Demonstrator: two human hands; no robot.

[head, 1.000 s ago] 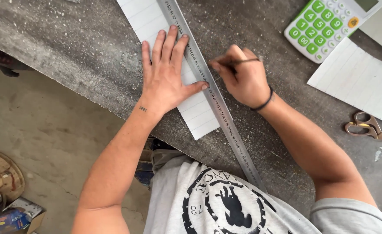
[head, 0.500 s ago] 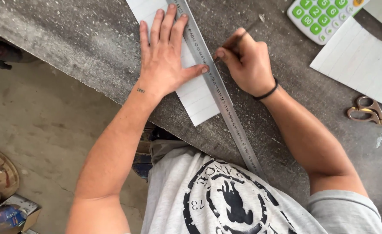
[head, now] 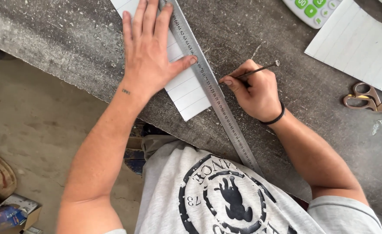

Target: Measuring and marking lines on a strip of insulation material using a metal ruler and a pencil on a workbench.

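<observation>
My left hand (head: pixel 149 52) lies flat, fingers spread, on a white lined sheet (head: pixel 186 89) and presses a long steel ruler (head: pixel 219 104) with its thumb. The ruler runs diagonally over the dark grey worktop (head: pixel 69 39). My right hand (head: pixel 254 91) grips a thin pencil (head: pixel 254 71), its tip touching the ruler's right edge just below my left thumb. A black band sits on my right wrist.
Scissors (head: pixel 366 99) lie at the right. Another lined white sheet (head: pixel 358 47) and a white calculator with green keys (head: pixel 312 11) sit at the top right. Below the worktop's edge is a concrete floor (head: pixel 30 112) with a box (head: pixel 8 214) at bottom left.
My right hand has drawn the pencil down along the ruler's edge toward me. The left hand has stayed pressed on the ruler and sheet. The view has shifted slightly.
</observation>
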